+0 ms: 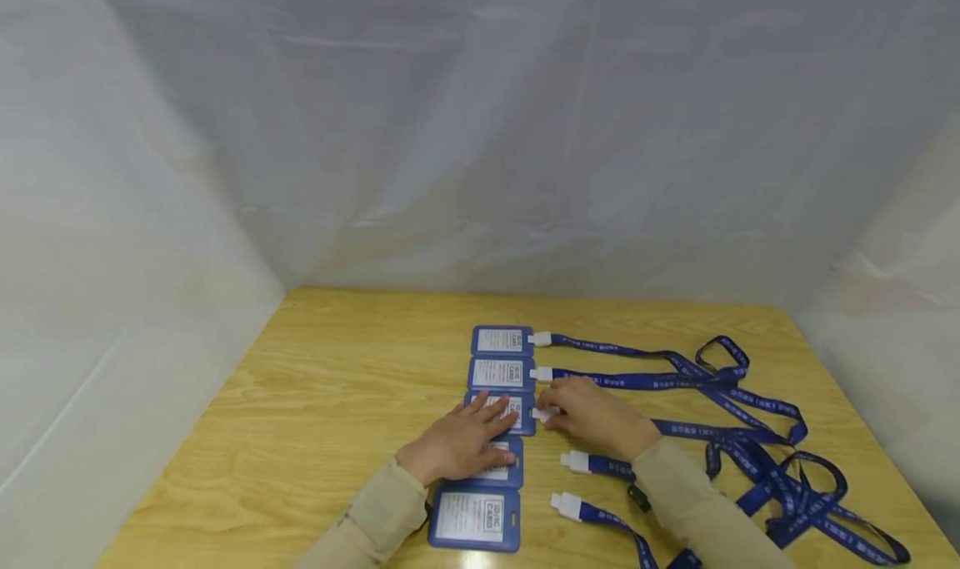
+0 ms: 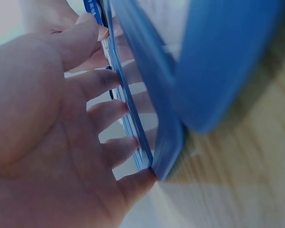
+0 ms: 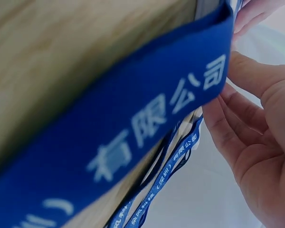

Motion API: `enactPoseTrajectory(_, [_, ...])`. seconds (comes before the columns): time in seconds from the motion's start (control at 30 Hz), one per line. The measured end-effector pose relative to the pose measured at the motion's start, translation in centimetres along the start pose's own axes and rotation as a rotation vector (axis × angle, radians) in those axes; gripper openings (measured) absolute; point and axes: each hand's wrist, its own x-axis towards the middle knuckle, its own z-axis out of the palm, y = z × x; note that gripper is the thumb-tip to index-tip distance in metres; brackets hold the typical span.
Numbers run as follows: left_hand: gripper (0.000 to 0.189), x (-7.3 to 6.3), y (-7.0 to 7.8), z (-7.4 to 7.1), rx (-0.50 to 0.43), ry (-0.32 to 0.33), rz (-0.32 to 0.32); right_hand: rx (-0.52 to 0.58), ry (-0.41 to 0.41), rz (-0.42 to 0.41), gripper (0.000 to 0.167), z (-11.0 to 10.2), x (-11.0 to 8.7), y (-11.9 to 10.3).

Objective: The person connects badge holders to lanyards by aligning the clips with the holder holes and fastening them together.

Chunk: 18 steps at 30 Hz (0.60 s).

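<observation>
Blue badge holders with white ID cards lie in a column on the table. My left hand (image 1: 467,444) rests with fingers spread on the third badge holder (image 1: 528,417) from the far end, its thumb over the fourth badge holder (image 1: 495,475). Between thumb and fingers, my right hand (image 1: 596,415) pinches the white clip (image 1: 543,416) of a blue lanyard (image 3: 147,114), right at that third holder's slotted edge. Whether clip and slot are joined is hidden by the fingers. The left palm and fingertips show against the holder edges in the left wrist view.
White clips touch the far badge holder (image 1: 480,341) and the second badge holder (image 1: 480,374). Two loose clips, one nearer clip (image 1: 570,506) and one farther clip (image 1: 577,461), lie apart from the holders. Tangled lanyard straps (image 1: 802,502) cover the right side. White sheeting (image 1: 480,136) surrounds the table (image 1: 315,402).
</observation>
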Motion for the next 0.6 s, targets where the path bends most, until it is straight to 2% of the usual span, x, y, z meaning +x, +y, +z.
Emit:
enactPoseTrajectory(0.3, [0.068,0.12,0.1,0.24,0.003,-0.014,-0.011,0.051,0.028,0.025,0.027,0.46,0.17,-0.28])
enactPoseTrajectory(0.6, [0.059,0.22,0.6,-0.04,0.043,-0.028,-0.011,0.072,0.025,0.045,0.027,0.36,0.38,-0.32])
